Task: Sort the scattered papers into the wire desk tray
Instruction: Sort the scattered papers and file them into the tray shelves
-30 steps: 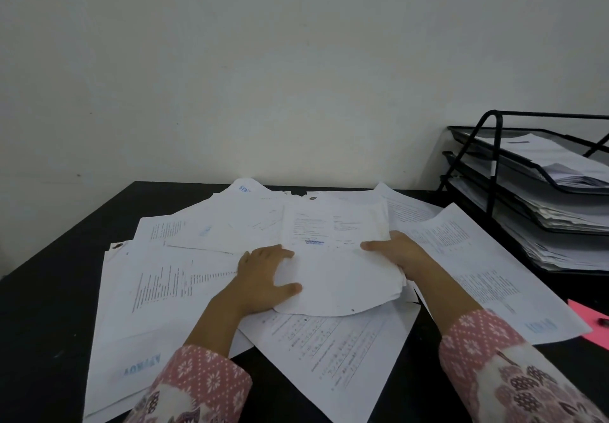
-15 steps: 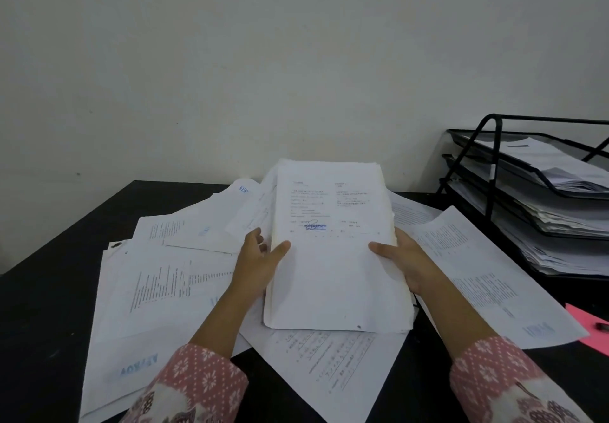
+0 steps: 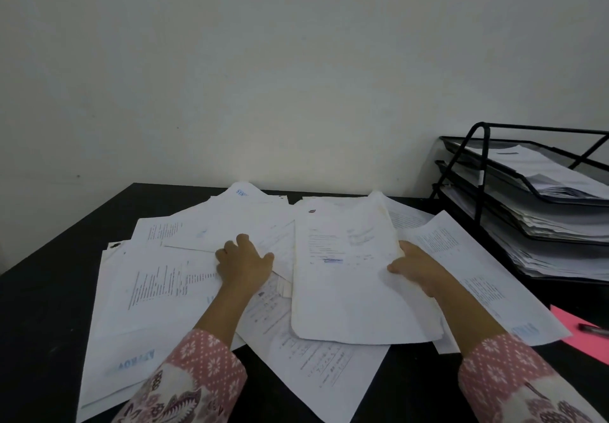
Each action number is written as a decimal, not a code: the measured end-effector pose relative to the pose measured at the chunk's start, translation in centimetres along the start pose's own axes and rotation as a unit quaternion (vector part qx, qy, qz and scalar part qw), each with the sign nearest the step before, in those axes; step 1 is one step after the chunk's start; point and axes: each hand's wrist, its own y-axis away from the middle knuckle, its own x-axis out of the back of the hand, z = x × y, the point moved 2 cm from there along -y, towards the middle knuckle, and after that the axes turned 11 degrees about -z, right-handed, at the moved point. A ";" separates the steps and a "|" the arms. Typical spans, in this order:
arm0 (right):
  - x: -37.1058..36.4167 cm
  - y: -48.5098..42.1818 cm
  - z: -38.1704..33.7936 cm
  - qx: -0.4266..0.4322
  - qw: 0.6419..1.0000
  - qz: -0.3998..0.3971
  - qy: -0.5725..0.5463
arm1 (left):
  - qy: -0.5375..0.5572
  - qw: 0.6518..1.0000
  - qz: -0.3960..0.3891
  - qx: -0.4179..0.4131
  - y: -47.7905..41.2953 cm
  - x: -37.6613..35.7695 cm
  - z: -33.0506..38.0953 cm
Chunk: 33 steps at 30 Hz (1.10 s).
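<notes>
Right hand [image 3: 417, 267] pinching stack [image 3: 349, 277] by its right edge, left of tray [image 3: 481, 172]. Left hand [image 3: 244, 263] spread flat on papers [image 3: 158, 287] left of stack, on counter [image 3: 49, 291].

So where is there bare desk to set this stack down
Bare black desk top runs along the left edge beside the scattered white papers, and at the front between the sleeves. The middle is crowded, and the right holds the black wire desk tray and pink sheet.
</notes>
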 end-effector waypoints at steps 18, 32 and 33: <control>1.1 2.2 -0.2 0.130 0.957 -0.009 -0.261 | 0.456 0.890 -0.005 -0.021 -0.2 1.4 3.5; 4.5 3.3 -3.3 0.249 0.931 -0.048 -0.264 | 0.474 0.857 -0.009 -0.203 0.2 7.9 8.2; 4.6 3.3 -3.6 0.257 0.926 -0.047 -0.272 | 0.478 0.852 0.000 -0.213 0.3 8.4 8.5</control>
